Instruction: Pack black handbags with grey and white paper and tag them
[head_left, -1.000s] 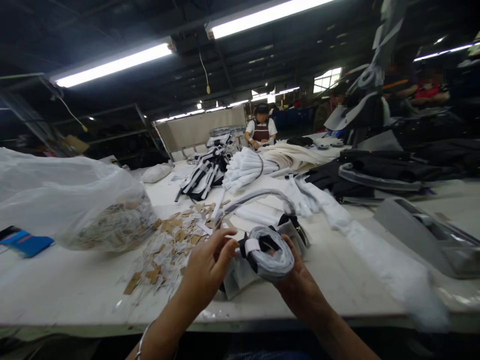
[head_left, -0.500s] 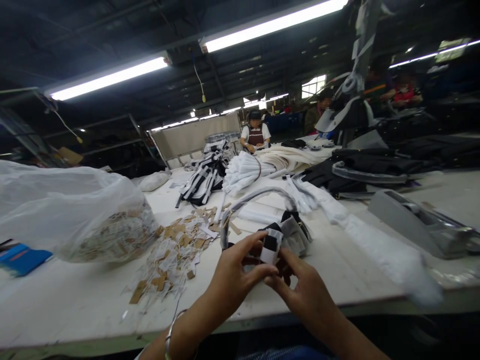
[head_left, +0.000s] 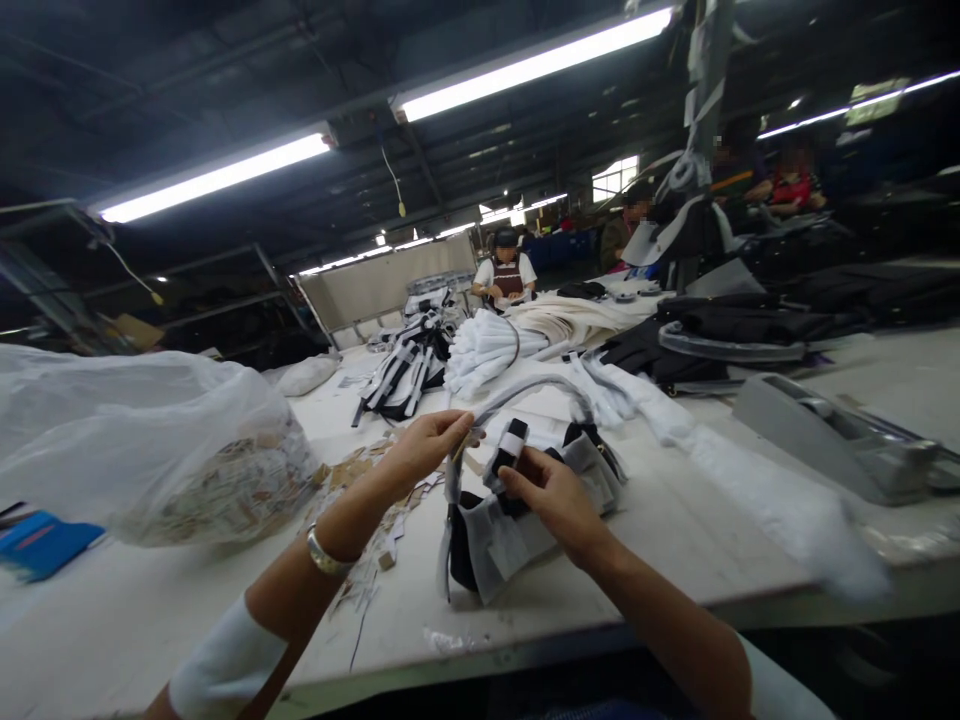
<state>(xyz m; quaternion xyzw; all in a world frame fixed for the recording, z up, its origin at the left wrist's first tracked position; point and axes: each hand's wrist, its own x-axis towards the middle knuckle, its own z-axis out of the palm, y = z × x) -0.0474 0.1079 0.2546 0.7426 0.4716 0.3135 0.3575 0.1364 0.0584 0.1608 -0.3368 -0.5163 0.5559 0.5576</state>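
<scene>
My left hand [head_left: 421, 447] is closed in a pinch on a grey strap [head_left: 525, 392] that arches up from a grey and black fabric piece [head_left: 501, 528] lying near the front edge of the white table [head_left: 675, 530]. My right hand [head_left: 546, 492] grips the top of that fabric piece, with its thumb by a small black and white tab [head_left: 510, 445]. A metal bangle sits on my left wrist.
A clear plastic bag [head_left: 142, 440] of paper tags lies at the left, with loose tags [head_left: 367, 475] spilled beside it. A blue object [head_left: 41, 542] is at the far left. Bundles of white and black fabric [head_left: 495, 350] cover the back. A grey tape dispenser [head_left: 832, 435] stands at right. Other people work farther off.
My left hand moved up and left from the tab to the grey strap. The right hand has shifted onto the fabric piece, which now stands more upright on the table.
</scene>
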